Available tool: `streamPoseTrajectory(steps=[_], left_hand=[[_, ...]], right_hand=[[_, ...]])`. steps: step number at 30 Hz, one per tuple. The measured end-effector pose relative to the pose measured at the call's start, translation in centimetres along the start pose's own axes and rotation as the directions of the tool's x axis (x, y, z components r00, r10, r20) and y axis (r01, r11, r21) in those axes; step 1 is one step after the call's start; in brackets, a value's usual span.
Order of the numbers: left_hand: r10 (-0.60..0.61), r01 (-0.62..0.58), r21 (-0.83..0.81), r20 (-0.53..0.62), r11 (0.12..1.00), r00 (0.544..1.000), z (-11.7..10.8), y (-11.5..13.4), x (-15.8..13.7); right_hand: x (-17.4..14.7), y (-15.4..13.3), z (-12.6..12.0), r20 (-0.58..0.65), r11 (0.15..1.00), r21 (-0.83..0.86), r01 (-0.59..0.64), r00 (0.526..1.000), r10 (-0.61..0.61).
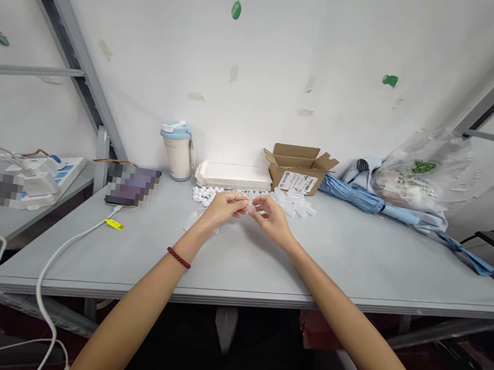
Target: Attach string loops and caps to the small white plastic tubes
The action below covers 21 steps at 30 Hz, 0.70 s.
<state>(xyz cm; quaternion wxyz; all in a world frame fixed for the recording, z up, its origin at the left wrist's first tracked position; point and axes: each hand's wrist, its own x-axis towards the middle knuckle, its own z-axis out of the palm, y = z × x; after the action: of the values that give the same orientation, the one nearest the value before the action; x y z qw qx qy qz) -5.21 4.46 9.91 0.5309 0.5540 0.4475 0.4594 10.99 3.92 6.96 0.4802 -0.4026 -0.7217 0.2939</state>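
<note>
My left hand (pixel 223 209) and my right hand (pixel 273 220) meet over the middle of the table, both with fingers pinched. Between their fingertips is a small translucent plastic piece (pixel 251 207); its exact kind is too small to make out. Just behind my left hand lies a heap of small white caps (pixel 204 194), partly hidden by the fingers. Several translucent plastic containers (pixel 292 204) are piled behind my right hand. Under my left wrist, a clear plastic piece (pixel 194 219) rests on the tabletop, partly covered.
Along the wall stand a blue-lidded cup (pixel 178 151), a stack of white trays (pixel 235 177) and an open cardboard box (pixel 294 171). A folded blue umbrella (pixel 359 195) and a plastic bag (pixel 419 176) lie right. A phone (pixel 133 186) with a white cable (pixel 71 244) is left.
</note>
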Motion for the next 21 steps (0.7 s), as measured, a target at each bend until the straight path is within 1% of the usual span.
streamPoseTrajectory(steps=[7,11,17,19,21], left_hand=[[0.017,-0.017,0.052,-0.005,0.999,1.000,0.06,0.11,-0.12],[0.018,-0.016,0.084,-0.028,0.996,0.999,0.14,0.24,-0.21],[0.117,-0.111,0.167,-0.025,0.980,0.993,0.20,-0.16,-0.03],[0.134,-0.128,0.173,-0.025,0.977,0.991,0.18,-0.39,0.16],[0.164,-0.154,0.194,-0.034,0.969,0.986,0.17,-0.54,0.32]], right_hand=[[-0.01,-0.28,0.12,-0.008,0.999,0.038,-0.007,1.000,0.008],[-0.01,-0.34,0.17,-0.011,1.000,-0.016,-0.005,1.000,0.005],[-0.05,-0.22,0.50,-0.027,0.995,-0.100,0.000,1.000,-0.003],[-0.05,-0.26,0.59,-0.037,0.997,-0.078,-0.020,0.999,0.017],[-0.01,-0.36,0.59,-0.027,0.998,0.006,-0.066,0.997,0.066]])
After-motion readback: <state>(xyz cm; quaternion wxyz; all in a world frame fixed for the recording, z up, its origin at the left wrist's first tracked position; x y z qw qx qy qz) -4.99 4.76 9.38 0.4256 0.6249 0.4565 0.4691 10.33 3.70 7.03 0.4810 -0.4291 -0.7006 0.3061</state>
